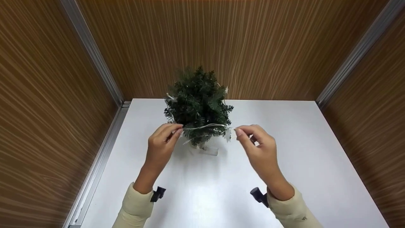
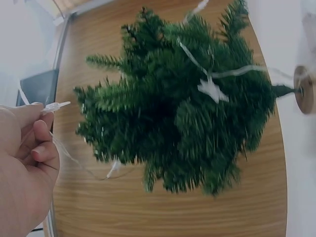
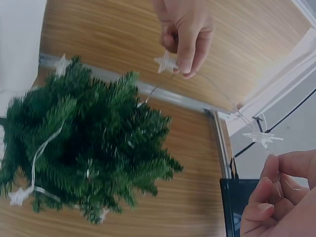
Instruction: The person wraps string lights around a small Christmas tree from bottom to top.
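Observation:
A small artificial Christmas tree (image 1: 199, 104) stands on the white table, with a star string light (image 1: 202, 127) partly wound round it. In front of the tree, my left hand (image 1: 163, 139) pinches the clear wire between thumb and fingertips; a star (image 3: 165, 62) hangs at those fingertips in the right wrist view. My right hand (image 1: 259, 145) pinches the same wire to the right, close to another star (image 3: 259, 137). Between both hands the wire spans across the tree's front. More stars, such as one (image 2: 213, 91) on the branches, show in the left wrist view.
Beneath the tree, a clear box-like piece (image 1: 209, 150) lies on the white table (image 1: 284, 164) beside the round wooden base (image 2: 306, 90). Wood-grain panels (image 1: 253, 47) with metal edge rails (image 1: 91, 47) enclose the table at the back and both sides.

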